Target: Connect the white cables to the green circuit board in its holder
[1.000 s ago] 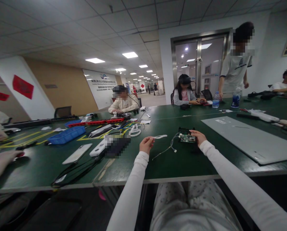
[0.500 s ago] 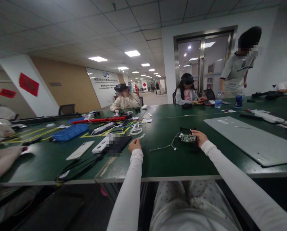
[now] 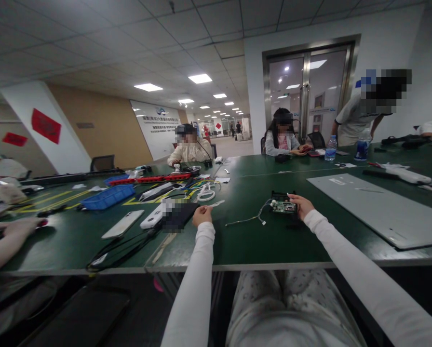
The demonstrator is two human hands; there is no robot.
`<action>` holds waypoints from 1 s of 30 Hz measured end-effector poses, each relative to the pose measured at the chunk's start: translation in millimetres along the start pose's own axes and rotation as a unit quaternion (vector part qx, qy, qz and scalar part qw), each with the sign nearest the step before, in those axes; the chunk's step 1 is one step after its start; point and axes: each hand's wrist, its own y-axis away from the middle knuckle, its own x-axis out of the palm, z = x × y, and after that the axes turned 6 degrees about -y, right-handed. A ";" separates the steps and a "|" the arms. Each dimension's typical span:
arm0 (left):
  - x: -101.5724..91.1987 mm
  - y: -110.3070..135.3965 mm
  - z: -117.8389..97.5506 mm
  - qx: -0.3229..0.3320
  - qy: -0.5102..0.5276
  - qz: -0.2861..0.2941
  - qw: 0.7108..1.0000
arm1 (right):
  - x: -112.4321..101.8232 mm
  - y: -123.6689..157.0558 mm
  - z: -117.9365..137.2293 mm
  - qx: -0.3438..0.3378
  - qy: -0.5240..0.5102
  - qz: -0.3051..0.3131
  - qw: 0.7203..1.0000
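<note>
My left hand (image 3: 202,216) is closed in a pinch at a thin whitish strip (image 3: 218,204), which sticks out to the right from its fingertips just above the table. Beside that hand lies a dark pouch-like item (image 3: 180,217), partly blurred out. My right hand (image 3: 303,207) grips the right side of a green circuit board (image 3: 283,206) set in a black frame. From the board's left side a thin cable (image 3: 250,220) with small white connectors trails over the green table (image 3: 245,246). The fingers under the frame are hidden.
A large grey panel (image 3: 378,207) lies at the right. On the left are a white phone (image 3: 123,224), a white device (image 3: 154,217), black straps (image 3: 125,248), a blue tray (image 3: 108,197) and a coiled white cable (image 3: 206,193). A co-worker's hand (image 3: 17,231) rests at far left.
My left hand's fingers have turned to the right, and more of the whitish strip shows beyond them. My right hand and the board stay put. The standing person at right has bent forward.
</note>
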 end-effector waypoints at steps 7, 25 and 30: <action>-0.4 0.0 1.5 0.027 -0.006 0.020 0.999 | 0.7 1.2 1.0 0.001 0.010 0.007 1.000; -3.9 6.5 -6.1 0.048 -0.024 0.037 0.998 | -0.2 0.5 0.0 0.013 0.019 0.019 1.000; -7.4 8.8 -8.1 0.037 -0.071 0.017 0.997 | -0.5 0.6 -0.3 0.010 0.022 0.028 0.999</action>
